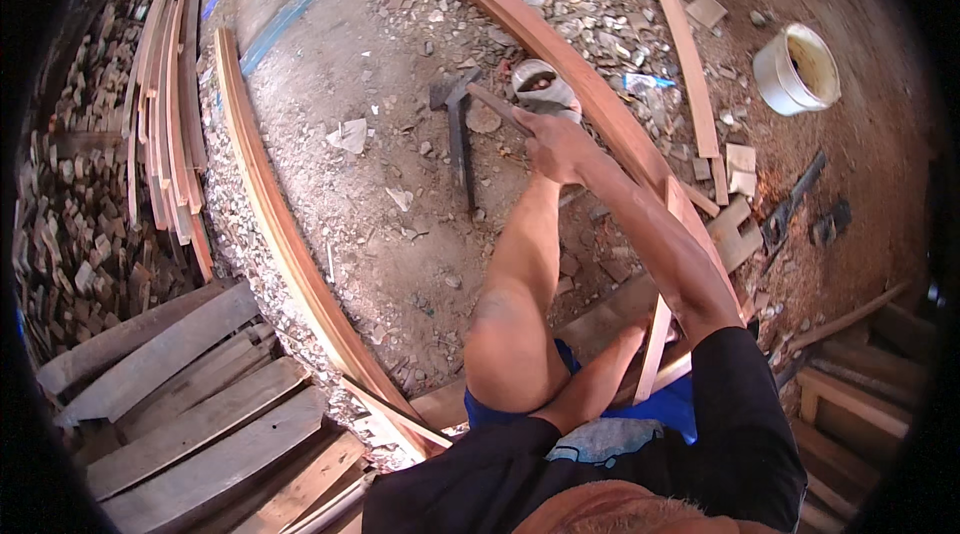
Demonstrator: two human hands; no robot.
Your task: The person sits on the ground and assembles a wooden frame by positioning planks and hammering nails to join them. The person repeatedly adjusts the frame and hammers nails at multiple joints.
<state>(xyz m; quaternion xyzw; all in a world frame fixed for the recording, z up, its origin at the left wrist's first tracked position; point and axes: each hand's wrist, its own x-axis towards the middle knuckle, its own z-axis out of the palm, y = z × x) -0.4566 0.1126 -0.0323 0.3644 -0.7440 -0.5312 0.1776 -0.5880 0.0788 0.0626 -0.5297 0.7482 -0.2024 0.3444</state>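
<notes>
My right hand (562, 146) is closed around a wooden handle (500, 106), stretched out over the ground above my bare leg. The handle's far end meets a dark T-shaped metal piece (460, 124); I cannot tell whether the two are joined. Close to my lap, my left hand (628, 342) grips a pale wooden strip (655, 349), with its fingers partly hidden. That strip slants up against a long reddish beam (590, 84) that runs past my right forearm. Beyond my right hand sits a small whitish container (541, 84) with a dark opening.
Another long beam (275, 204) curves along the left. Stacked planks (190, 404) and a heap of offcuts (90, 254) fill the left side. A white bucket (797, 71) stands at the far right, near a dark tool (795, 199). Wood chips and rubble litter the ground.
</notes>
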